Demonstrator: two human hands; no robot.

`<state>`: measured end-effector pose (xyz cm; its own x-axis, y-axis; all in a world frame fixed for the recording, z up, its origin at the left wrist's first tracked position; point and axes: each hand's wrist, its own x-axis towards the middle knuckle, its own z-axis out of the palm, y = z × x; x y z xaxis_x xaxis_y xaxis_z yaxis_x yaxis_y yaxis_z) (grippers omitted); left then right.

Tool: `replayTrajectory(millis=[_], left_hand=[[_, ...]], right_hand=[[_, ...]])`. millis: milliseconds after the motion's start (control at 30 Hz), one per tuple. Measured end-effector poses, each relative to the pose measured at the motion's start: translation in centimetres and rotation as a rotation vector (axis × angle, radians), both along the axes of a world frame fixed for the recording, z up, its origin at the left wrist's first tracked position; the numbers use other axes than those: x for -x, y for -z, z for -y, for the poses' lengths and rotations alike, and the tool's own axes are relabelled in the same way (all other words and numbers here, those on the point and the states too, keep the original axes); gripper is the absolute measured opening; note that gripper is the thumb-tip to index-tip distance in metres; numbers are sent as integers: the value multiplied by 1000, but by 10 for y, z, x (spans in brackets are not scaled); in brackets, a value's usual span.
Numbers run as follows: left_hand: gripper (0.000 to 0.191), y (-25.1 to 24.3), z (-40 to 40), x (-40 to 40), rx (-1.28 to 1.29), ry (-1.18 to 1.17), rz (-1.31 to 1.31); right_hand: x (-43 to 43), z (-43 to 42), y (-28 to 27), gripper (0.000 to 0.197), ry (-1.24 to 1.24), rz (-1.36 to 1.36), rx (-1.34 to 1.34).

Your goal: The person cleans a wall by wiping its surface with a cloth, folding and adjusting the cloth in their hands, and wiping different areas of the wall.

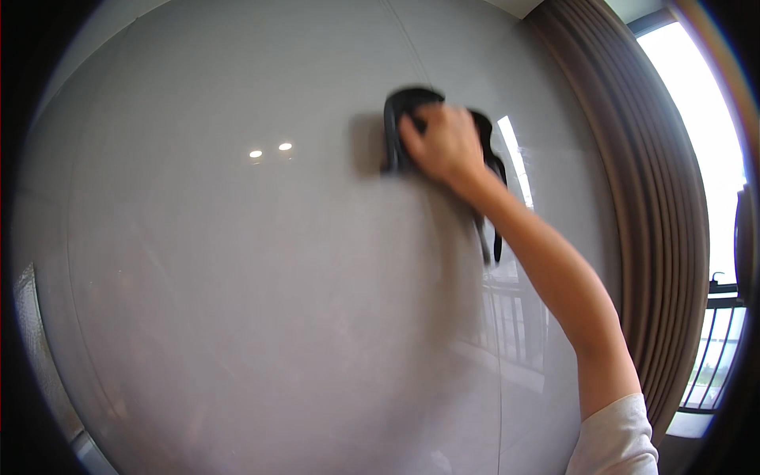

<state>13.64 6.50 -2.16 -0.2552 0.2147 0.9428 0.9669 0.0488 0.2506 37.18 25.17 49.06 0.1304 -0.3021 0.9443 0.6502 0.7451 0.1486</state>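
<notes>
My right arm reaches up from the lower right, and my right hand [448, 139] presses a black cloth [401, 130] against a glossy grey wall panel [267, 267]. The cloth is bunched under my fingers, and its loose end hangs down to the right of my wrist. Motion blurs the hand and the cloth a little. A shadow of the arm falls on the panel below. My left hand is out of view.
Brown pleated curtains [653, 237] hang at the right, beside a bright window [700, 119] with a dark railing [706, 356] low down. Thin vertical seams run through the wall. Two ceiling lights are reflected in its surface.
</notes>
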Motion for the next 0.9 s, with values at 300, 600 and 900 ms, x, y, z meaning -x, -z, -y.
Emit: replayTrajectory(millis=[300,600,900], left_hand=[[69,2,3,0,24,-64,-29],[60,-46,9,-42,88,16,153],[61,-41,-4,-119,133,1,208]], right_hand=[[0,8,-73,37,19,-144,131],[-17,-4,-87,44,68,-27,68],[-27,-29,-45,47,210,158,-179]])
